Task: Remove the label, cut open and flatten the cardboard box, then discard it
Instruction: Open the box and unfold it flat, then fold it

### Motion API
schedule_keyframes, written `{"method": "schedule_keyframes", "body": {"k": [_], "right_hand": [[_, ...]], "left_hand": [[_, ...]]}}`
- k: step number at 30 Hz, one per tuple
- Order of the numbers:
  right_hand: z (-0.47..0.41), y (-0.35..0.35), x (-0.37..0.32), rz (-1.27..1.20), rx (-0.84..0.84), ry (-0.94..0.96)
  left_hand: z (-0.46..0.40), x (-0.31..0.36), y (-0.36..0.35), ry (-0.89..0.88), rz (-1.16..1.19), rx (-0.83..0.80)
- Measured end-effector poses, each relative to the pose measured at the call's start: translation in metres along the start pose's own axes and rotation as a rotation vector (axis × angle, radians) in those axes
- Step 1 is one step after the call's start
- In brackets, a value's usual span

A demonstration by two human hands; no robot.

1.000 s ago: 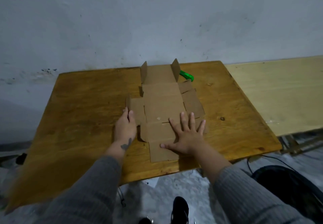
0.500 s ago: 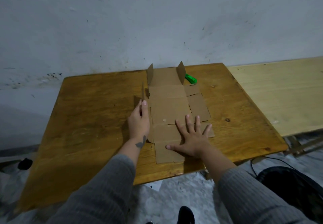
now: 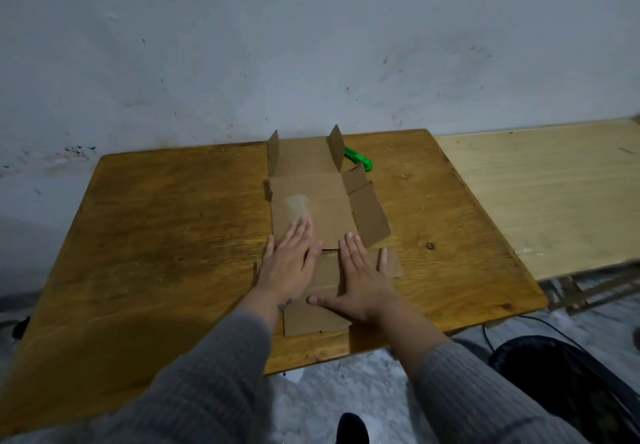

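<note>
The cardboard box (image 3: 313, 215) lies cut open and spread almost flat on the wooden bench (image 3: 166, 236), with both hands resting on its near part. The left hand (image 3: 287, 267) lies palm down, its fingers (image 3: 299, 236) straight and close together, pointing away from the person; they look a little blurred. The right hand (image 3: 360, 281) is also flat on the cardboard, its fingers (image 3: 353, 246) stretched out and slightly apart, the thumb reaching to the left. Neither hand grips anything — they only press on the sheet.

Beyond the fingertips the cardboard continues toward the wall (image 3: 311, 45), and at the far end two small flaps (image 3: 336, 147) stand upright. Just to the right of the right fingers one side panel (image 3: 370, 217) is a little raised. Behind the right standing flap, far past the fingers, a green tool (image 3: 362, 161) lies on the bench, partly hidden. To the right of the bench is a paler wooden board (image 3: 540, 194), and below it — on the floor — a dark round bin (image 3: 568, 381).
</note>
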State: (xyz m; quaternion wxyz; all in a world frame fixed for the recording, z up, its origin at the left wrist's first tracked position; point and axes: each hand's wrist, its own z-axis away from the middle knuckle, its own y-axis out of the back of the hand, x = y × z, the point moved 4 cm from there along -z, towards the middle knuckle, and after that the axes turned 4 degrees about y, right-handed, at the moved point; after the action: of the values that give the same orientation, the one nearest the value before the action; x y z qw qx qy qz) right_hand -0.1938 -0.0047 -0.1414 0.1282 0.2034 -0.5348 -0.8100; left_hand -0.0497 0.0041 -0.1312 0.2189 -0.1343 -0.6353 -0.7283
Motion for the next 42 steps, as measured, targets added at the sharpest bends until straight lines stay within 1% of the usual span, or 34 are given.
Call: {"method": "schedule_keyframes", "body": {"k": [2,4,6,8,9,10,11,13,15,17,20,22,25,28,34,38,40,42], "right_hand": [[-0.002,0.003,0.003,-0.072,0.017,0.017],[-0.002,0.011,0.008,-0.133,0.105,0.031],[0.000,0.026,0.017,-0.129,0.278,0.026],[0.004,0.043,0.030,-0.115,0.507,-0.035],[0.006,0.050,0.037,-0.118,0.594,-0.080],[0.007,0.054,0.045,-0.133,0.635,-0.125],[0.008,0.056,0.054,-0.157,0.629,-0.168],[0.010,0.052,0.072,-0.225,0.513,-0.232],[0.014,0.042,0.082,-0.305,0.375,-0.241],[0.018,0.032,0.080,-0.368,0.284,-0.223],[0.020,0.030,0.061,-0.499,0.282,-0.165],[0.018,0.036,0.044,-0.530,0.294,-0.074],[0.014,0.034,0.022,-0.456,0.223,0.029],[0.008,0.022,0.014,-0.278,0.150,0.070],[-0.004,0.002,0.013,0.043,0.067,0.081],[-0.006,0.000,0.012,0.113,0.036,0.078],[-0.006,0.001,0.011,0.122,0.022,0.073],[-0.005,0.002,0.011,0.125,0.011,0.070]], "left_hand": [[-0.001,0.001,-0.010,0.031,-0.131,-0.046],[-0.003,0.002,-0.017,0.061,-0.233,-0.067],[-0.004,0.002,-0.021,0.065,-0.294,-0.074],[-0.004,0.003,-0.024,0.057,-0.332,-0.077],[-0.004,0.004,-0.024,0.057,-0.346,-0.074],[-0.004,0.005,-0.024,0.059,-0.356,-0.071],[-0.004,0.005,-0.024,0.062,-0.362,-0.071],[-0.003,0.005,-0.024,0.063,-0.363,-0.074],[-0.003,0.005,-0.024,0.062,-0.359,-0.074],[-0.004,0.005,-0.023,0.061,-0.350,-0.077],[-0.004,0.006,-0.023,0.065,-0.337,-0.087],[-0.002,0.006,-0.023,0.061,-0.315,-0.091],[-0.001,0.006,-0.019,0.043,-0.272,-0.111],[-0.003,0.004,-0.015,0.042,-0.231,-0.142],[-0.003,0.003,-0.015,0.024,-0.212,-0.141],[-0.002,0.001,-0.010,-0.006,-0.241,-0.175],[0.003,-0.006,-0.002,-0.016,-0.279,-0.122],[0.013,-0.023,0.010,0.062,-0.199,-0.003]]}}
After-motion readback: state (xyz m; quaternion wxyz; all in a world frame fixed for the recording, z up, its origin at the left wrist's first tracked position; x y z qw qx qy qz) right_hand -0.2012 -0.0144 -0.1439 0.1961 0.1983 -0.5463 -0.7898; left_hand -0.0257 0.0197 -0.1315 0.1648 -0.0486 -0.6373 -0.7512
